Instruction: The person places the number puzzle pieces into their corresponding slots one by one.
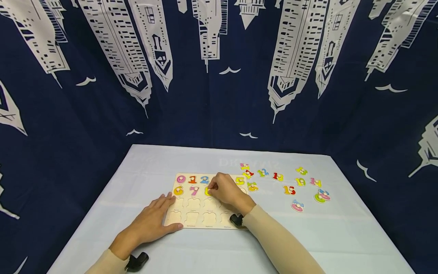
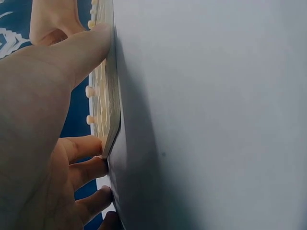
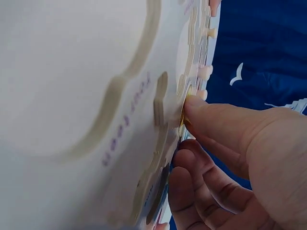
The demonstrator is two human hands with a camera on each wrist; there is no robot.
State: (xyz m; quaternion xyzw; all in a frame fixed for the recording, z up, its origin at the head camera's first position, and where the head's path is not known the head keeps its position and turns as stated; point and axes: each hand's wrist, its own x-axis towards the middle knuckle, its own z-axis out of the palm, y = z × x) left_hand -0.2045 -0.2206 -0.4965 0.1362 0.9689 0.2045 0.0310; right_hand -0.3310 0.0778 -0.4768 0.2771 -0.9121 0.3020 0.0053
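The right hand [image 1: 227, 192] pinches a yellow piece [image 1: 207, 191] between thumb and fingers. The piece lies directly below the fingertips, in the board's second row, just right of the pink seven [image 1: 194, 190]; the hand hides its long axis, and whether it sits flush cannot be told. The left hand [image 1: 150, 220] is farther from it, fingers spread along the left edge of the board [image 1: 202, 220], thumb at the near edge. The board looks like pale, layered wood, with shallow, wavy-edged recesses. Round-knobbed, glossy number pieces [image 1: 289, 190] lie scattered rightward on smooth white cloth [image 1: 325, 236].
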